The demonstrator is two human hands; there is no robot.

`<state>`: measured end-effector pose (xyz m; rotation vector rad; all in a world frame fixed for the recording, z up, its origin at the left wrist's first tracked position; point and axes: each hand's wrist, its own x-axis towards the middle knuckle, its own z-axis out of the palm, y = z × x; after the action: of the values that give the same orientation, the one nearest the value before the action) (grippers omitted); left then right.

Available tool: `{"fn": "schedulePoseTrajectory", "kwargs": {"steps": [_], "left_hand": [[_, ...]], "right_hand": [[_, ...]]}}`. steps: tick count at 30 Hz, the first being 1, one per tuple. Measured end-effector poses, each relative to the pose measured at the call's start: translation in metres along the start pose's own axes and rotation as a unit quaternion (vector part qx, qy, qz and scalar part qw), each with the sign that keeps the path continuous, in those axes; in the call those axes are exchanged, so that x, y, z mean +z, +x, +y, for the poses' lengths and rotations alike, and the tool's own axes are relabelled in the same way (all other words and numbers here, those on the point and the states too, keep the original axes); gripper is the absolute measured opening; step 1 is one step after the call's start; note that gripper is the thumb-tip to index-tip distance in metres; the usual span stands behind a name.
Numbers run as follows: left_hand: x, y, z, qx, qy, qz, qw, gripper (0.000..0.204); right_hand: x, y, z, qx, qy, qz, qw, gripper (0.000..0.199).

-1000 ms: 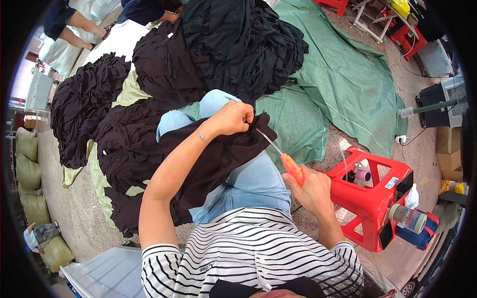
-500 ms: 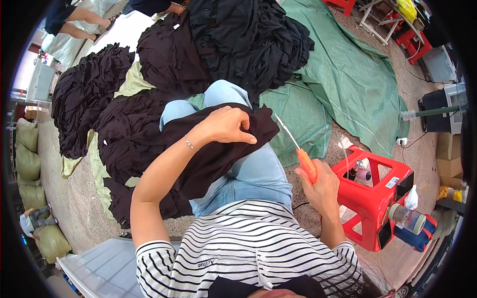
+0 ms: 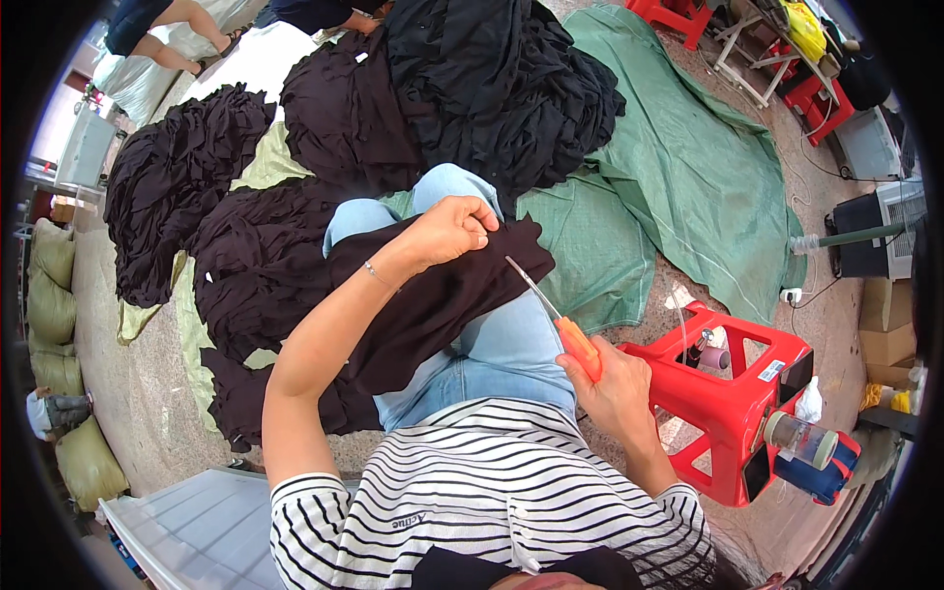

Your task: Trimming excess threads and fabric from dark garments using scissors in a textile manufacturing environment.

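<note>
Dark brown cloth (image 3: 428,295) with a jagged right edge is draped across my lap, over light blue jeans. Above it, my left hand (image 3: 457,233) is closed, thumb and fingertips together near the cloth's upper right part. Whatever the fingers pinch, if anything, is too small to make out. My right hand (image 3: 612,388) grips an orange-handled tool (image 3: 582,346) with a long, thin metal blade. Its tip points up and left, over the right part of the cloth and a little below my left hand. Whether the tip touches the fabric I cannot tell.
Heaps of dark cloth (image 3: 187,187) lie ahead and left, with a green tarp (image 3: 678,167) at the right. A red stool (image 3: 728,393) beside my right arm carries a clear jar (image 3: 801,440) and thread spool. Another person's legs (image 3: 177,34) show far left.
My right hand has moved left with the orange-handled tool, bringing its tip over the cloth. My left hand has shifted slightly up, and its thumb and fingers have closed together.
</note>
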<state>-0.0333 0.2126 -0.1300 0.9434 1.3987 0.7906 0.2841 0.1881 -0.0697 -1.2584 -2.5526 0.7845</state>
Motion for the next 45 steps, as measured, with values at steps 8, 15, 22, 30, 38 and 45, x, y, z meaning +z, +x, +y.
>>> {"fn": "schedulePoseTrajectory", "kwargs": {"steps": [8,15,22,30,38,45], "left_hand": [[-0.002,-0.003,0.009,0.002,0.033,-0.005,0.999,0.031],[-0.029,-0.004,0.024,0.002,0.255,-0.224,0.941,0.022],[-0.013,0.024,0.078,-0.020,0.395,-0.117,0.911,0.027],[0.013,0.049,0.061,0.009,0.470,-0.126,0.874,0.018],[0.027,0.064,0.022,0.115,0.404,0.057,0.906,0.029],[0.050,0.078,0.032,-0.085,0.621,0.016,0.779,0.116]], "right_hand": [[0.003,0.005,0.003,-0.006,0.019,0.018,1.000,0.038],[-0.006,0.003,0.006,0.032,0.046,0.028,0.998,0.034],[-0.012,-0.002,-0.013,-0.027,0.053,0.002,0.998,0.033],[-0.003,-0.002,-0.013,-0.036,-0.006,0.004,0.999,0.040],[-0.003,0.001,0.005,0.020,0.052,0.096,0.994,0.035],[-0.005,0.017,0.047,0.123,0.030,0.207,0.970,0.036]]}}
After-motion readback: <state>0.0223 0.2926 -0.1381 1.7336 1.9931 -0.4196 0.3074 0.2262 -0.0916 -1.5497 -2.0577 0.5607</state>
